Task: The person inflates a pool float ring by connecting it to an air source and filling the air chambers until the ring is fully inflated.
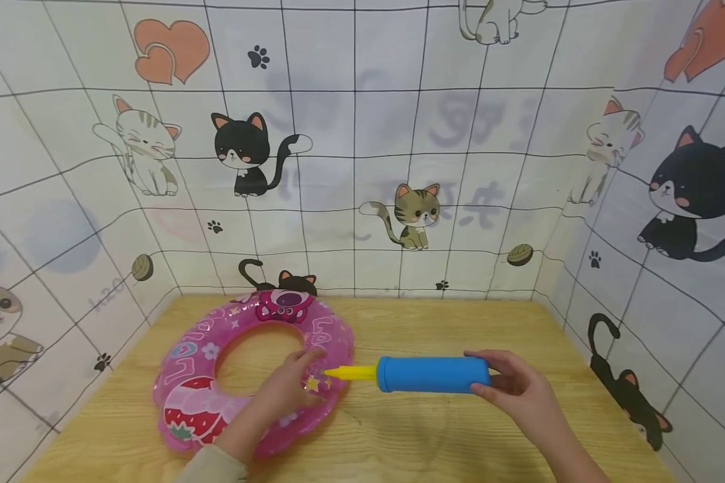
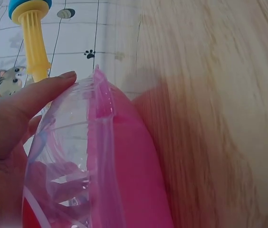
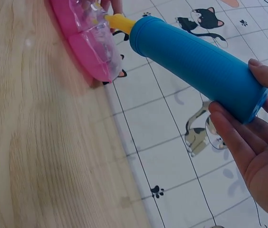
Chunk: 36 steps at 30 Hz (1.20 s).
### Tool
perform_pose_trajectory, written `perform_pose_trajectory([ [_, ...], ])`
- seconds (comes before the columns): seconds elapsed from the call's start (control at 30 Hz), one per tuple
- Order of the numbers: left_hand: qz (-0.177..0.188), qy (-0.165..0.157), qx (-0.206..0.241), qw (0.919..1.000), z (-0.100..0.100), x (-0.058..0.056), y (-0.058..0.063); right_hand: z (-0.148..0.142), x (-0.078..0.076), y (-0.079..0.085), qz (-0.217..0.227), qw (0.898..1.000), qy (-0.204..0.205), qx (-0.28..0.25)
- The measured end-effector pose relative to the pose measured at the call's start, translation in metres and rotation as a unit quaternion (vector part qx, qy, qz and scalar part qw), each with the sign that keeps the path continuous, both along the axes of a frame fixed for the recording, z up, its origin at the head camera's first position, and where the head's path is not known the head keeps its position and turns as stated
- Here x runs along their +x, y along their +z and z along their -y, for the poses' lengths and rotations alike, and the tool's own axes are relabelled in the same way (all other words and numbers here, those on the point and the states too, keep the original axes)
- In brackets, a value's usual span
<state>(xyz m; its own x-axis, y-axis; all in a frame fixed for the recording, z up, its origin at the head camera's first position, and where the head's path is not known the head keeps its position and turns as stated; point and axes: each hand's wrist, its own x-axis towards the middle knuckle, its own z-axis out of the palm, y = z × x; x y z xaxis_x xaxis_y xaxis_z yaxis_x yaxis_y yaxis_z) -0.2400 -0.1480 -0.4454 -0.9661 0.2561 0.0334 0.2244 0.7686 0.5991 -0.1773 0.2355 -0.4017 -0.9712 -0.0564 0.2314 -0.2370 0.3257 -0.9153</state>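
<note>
A pink inflated swim ring (image 1: 178,352) with a strawberry and a cartoon bear printed on it lies on the left of the table. My left hand (image 1: 290,386) grips its right side near the pump's tip; through the clear plastic, fingers (image 2: 53,175) show in the left wrist view. A blue hand pump (image 1: 431,374) with a yellow nozzle (image 1: 356,373) is level above the table, its nozzle pointing left at the ring. My right hand (image 1: 519,389) holds the pump's right end between thumb and fingers. Whether the nozzle's tip sits inside a valve is hidden.
The wooden table (image 1: 459,443) carries the ring. Behind it and at both sides stand white walls (image 1: 387,127) of sheet printed with grid lines, cats, hearts and paw marks.
</note>
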Motion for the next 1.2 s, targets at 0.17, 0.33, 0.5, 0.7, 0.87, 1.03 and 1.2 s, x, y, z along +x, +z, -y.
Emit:
perform_pose_trajectory([
  [0.17, 0.008, -0.026, -0.006, 0.9996, -0.013, -0.003, -0.002, -0.019, 0.005, 0.000, -0.001, 1.000, -0.002, 0.009],
  [0.33, 0.006, -0.053, 0.000, 0.9985, -0.025, -0.002, -0.003, -0.034, 0.009, 0.003, 0.011, 1.000, -0.012, 0.019],
  [0.5, 0.006, -0.073, -0.001, 0.9973, -0.038, -0.001, -0.003, -0.047, 0.013, 0.005, 0.027, 0.999, -0.027, 0.024],
  [0.7, 0.015, -0.085, -0.002, 0.9963, -0.051, -0.001, -0.001, -0.062, 0.019, 0.003, 0.037, 0.998, -0.040, 0.031],
  [0.87, 0.018, -0.088, -0.009, 0.9959, -0.062, -0.002, -0.003, -0.073, 0.023, 0.002, 0.040, 0.997, -0.058, 0.038],
  [1.03, 0.034, -0.089, 0.000, 0.9955, -0.070, -0.005, -0.004, -0.081, 0.027, 0.005, 0.067, 0.994, -0.071, 0.054],
  [1.2, 0.037, -0.105, 0.019, 0.9936, -0.075, -0.009, -0.001, -0.091, 0.028, 0.002, 0.057, 0.995, -0.058, 0.052],
])
